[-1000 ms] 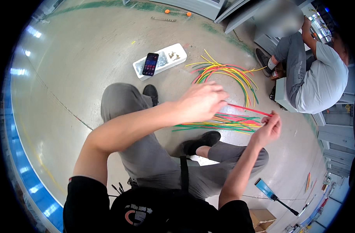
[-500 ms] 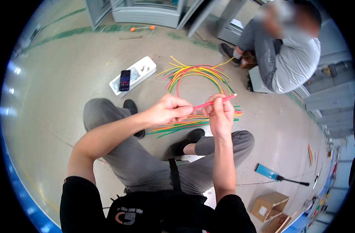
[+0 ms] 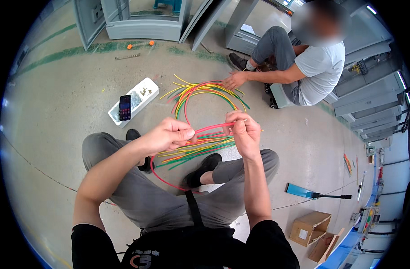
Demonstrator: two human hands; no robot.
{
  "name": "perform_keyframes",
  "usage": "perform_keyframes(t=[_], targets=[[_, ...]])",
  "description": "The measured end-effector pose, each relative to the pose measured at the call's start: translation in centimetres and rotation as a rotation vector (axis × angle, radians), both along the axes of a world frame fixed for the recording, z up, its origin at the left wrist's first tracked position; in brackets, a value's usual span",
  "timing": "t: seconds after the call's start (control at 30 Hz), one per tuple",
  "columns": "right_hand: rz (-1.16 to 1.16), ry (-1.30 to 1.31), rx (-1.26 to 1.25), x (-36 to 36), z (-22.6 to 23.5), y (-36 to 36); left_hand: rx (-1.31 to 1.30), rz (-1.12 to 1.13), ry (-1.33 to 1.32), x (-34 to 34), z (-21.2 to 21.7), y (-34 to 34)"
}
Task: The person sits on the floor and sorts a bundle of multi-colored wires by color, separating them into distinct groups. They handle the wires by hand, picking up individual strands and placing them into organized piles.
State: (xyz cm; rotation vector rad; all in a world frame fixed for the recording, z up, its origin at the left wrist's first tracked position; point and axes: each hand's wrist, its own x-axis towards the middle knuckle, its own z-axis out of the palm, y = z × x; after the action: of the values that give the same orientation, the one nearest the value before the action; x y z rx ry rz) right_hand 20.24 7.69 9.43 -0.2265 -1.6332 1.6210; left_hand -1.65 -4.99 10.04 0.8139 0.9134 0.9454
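One red wire (image 3: pixel 214 127) in hand, others on the floor (image 3: pixel 61 112).
The left hand (image 3: pixel 170 134) and right hand (image 3: pixel 246 138), set apart, each pinch it; beyond lie straight wires (image 3: pixel 204 146), then curved wires (image 3: pixel 187 93) beside a co-worker's hand (image 3: pixel 235 80). Whether either group is finished cannot be told.

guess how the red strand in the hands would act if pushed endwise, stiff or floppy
The red strand is probably springy rather than limp, as it bows smoothly between the hands. It looks light, being thin. Pushed, it would likely buckle sideways, since it already curves.
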Motion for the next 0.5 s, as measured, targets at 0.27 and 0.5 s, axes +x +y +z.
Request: perform_keyframes(t=[0.27, 0.5], targets=[[-0.241, -0.020, 0.173, -1.2, 1.5, -1.7, 0.061, -0.041, 0.076, 1.2, 1.7, -1.3], [-0.055, 0.083, -0.153, -1.3, 0.9, -1.1, 0.191, 0.110, 0.140, 1.1, 0.8, -1.1]])
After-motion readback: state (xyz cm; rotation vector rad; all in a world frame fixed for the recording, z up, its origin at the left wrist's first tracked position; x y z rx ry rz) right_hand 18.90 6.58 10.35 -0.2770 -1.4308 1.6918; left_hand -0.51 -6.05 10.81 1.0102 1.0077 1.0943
